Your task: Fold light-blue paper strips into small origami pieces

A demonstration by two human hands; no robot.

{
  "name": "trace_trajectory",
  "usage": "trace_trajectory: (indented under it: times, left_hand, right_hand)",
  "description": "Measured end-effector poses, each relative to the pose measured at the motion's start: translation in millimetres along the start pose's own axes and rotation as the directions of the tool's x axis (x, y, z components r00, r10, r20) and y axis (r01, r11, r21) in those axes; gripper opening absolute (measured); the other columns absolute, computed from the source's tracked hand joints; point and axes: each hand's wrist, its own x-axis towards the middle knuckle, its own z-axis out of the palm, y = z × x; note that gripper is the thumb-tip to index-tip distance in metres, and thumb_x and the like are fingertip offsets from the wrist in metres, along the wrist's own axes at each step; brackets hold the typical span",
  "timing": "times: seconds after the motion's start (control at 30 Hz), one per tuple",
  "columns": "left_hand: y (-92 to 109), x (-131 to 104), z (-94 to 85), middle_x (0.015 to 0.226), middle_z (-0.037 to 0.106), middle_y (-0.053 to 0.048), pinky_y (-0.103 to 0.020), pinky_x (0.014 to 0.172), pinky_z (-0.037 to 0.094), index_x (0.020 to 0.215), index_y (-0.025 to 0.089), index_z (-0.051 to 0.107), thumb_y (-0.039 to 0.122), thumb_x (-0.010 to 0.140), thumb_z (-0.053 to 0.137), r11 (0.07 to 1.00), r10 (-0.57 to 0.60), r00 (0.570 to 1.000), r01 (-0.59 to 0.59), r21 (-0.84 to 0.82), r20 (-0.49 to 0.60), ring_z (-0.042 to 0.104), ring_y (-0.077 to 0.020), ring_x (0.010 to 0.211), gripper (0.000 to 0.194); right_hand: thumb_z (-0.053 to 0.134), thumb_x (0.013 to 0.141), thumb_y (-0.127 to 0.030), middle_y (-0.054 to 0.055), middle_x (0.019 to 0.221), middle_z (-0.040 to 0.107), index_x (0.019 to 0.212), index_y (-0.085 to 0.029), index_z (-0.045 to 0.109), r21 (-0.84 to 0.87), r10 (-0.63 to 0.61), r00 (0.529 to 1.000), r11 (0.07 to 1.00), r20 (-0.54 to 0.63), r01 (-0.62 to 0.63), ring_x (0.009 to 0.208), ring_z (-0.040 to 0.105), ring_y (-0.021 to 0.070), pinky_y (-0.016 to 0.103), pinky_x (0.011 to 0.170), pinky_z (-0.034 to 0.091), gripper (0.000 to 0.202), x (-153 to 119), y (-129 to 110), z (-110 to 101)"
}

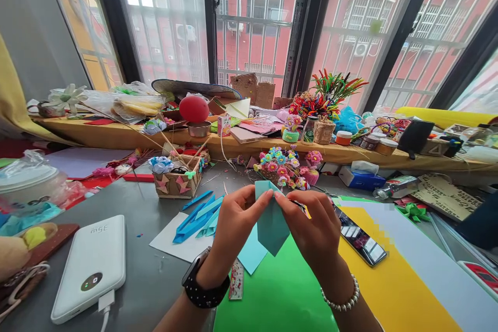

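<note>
The 2 hands, left (237, 225) and right (313, 220), are close together, both pinching the top of 1 folded blue paper (272, 225) between thumbs and fingers. Below them lie a blue sheet (252, 253), a ruler (236, 281) and a green sheet (280, 290). Left of the hands, folded strips (196, 220) rest on white paper (167, 238); right of them lies 1 phone (361, 238).

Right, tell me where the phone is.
In the head view, the phone lies right of the right hand, on the yellow sheet, its upper end near the wrist side of that hand's fingers.
</note>
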Motion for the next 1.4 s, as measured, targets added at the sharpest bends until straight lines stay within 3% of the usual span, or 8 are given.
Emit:
trace_trajectory:
  times: [0.2, 0.3, 0.37, 0.47, 0.57, 0.8, 1.07, 1.4]
  left_hand:
    - [2, 0, -3.6, 0.058, 0.061, -0.001, -0.022, 0.048, 0.040, 0.068, 0.013, 0.067, 0.038, 0.063, 0.066, 1.000, 0.020, 1.000, -0.020, 0.000, 0.007, 0.053, -0.0133, 0.054, 0.025]
    - [4, 1, -6.5, 0.060, 0.063, -0.002, -0.022, 0.048, 0.041, 0.073, 0.013, 0.068, 0.039, 0.063, 0.065, 0.999, 0.028, 1.000, -0.029, 0.027, 0.007, 0.055, -0.0149, 0.056, 0.028]
    - [6, 1, -8.4, 0.061, 0.063, -0.002, -0.022, 0.048, 0.041, 0.073, 0.013, 0.068, 0.037, 0.064, 0.065, 0.998, 0.016, 1.000, -0.017, 0.055, 0.017, 0.055, -0.0147, 0.056, 0.026]
    - [7, 2, -10.0, 0.060, 0.063, -0.002, -0.021, 0.049, 0.040, 0.068, 0.014, 0.067, 0.035, 0.065, 0.064, 0.997, -0.018, 0.998, 0.012, 0.082, 0.067, 0.053, -0.0131, 0.055, 0.022]
    - [8, 2, -10.1, 0.062, 0.063, -0.001, -0.022, 0.052, 0.040, 0.069, 0.014, 0.067, 0.034, 0.066, 0.063, 0.996, -0.044, 0.989, 0.031, 0.088, 0.144, 0.053, -0.0130, 0.057, 0.021]
    - [8, 4, -9.8, 0.056, 0.054, 0.001, -0.019, 0.046, 0.033, 0.061, 0.014, 0.064, 0.038, 0.067, 0.060, 0.984, -0.058, 0.975, 0.020, 0.176, 0.216, 0.045, -0.0109, 0.054, 0.025]
    - [4, 6, -10.6, 0.051, 0.039, 0.004, -0.019, 0.042, 0.023, 0.053, 0.013, 0.057, 0.039, 0.068, 0.058, 0.969, -0.101, 0.970, 0.046, 0.244, 0.220, 0.032, -0.0076, 0.049, 0.030]
    - [3, 7, -10.8, 0.052, 0.037, 0.005, -0.018, 0.043, 0.022, 0.053, 0.013, 0.055, 0.038, 0.068, 0.058, 0.963, -0.116, 0.964, 0.049, 0.266, 0.240, 0.031, -0.0072, 0.050, 0.029]
  right_hand:
    - [0.057, 0.077, -0.010, 0.006, 0.077, 0.061, 0.090, -0.021, 0.063, 0.037, 0.028, 1.000, 0.999, -0.004, -0.028, 0.076, 0.053, 0.0184, 0.034, 0.073, 0.044, 0.018, 7, -3, -3]
    - [0.060, 0.074, -0.014, 0.005, 0.079, 0.061, 0.083, -0.021, 0.063, 0.181, 0.159, 0.987, 0.971, 0.006, -0.158, 0.078, 0.054, 0.0185, 0.035, 0.077, 0.042, 0.012, 13, -3, -7]
    - [0.059, 0.076, -0.020, 0.005, 0.081, 0.061, 0.083, -0.020, 0.061, 0.298, 0.348, 0.935, 0.888, 0.064, -0.351, 0.080, 0.055, 0.0184, 0.033, 0.075, 0.043, 0.008, 16, -1, -10]
    - [0.049, 0.082, -0.028, 0.004, 0.077, 0.061, 0.079, -0.019, 0.060, 0.361, 0.543, 0.788, 0.701, 0.290, -0.616, 0.075, 0.056, 0.0170, 0.030, 0.067, 0.044, 0.015, 19, 3, -14]
    - [0.049, 0.082, -0.034, 0.002, 0.068, 0.061, 0.068, -0.018, 0.060, 0.357, 0.538, 0.690, 0.599, 0.484, -0.717, 0.066, 0.056, 0.0157, 0.027, 0.059, 0.043, 0.024, 21, 6, -17]
    - [0.053, 0.077, -0.038, 0.002, 0.063, 0.061, 0.066, -0.016, 0.062, 0.347, 0.484, 0.579, 0.488, 0.656, -0.801, 0.061, 0.055, 0.0148, 0.024, 0.055, 0.042, 0.025, 21, 12, -19]
    - [0.059, 0.073, -0.036, 0.002, 0.062, 0.062, 0.065, -0.017, 0.063, 0.323, 0.497, 0.565, 0.490, 0.659, -0.809, 0.060, 0.055, 0.0152, 0.025, 0.054, 0.041, 0.021, 18, 12, -16]
    - [0.059, 0.074, -0.032, 0.001, 0.064, 0.061, 0.066, -0.016, 0.062, 0.307, 0.479, 0.553, 0.499, 0.682, -0.810, 0.060, 0.054, 0.0144, 0.024, 0.055, 0.040, 0.019, 18, 14, -16]
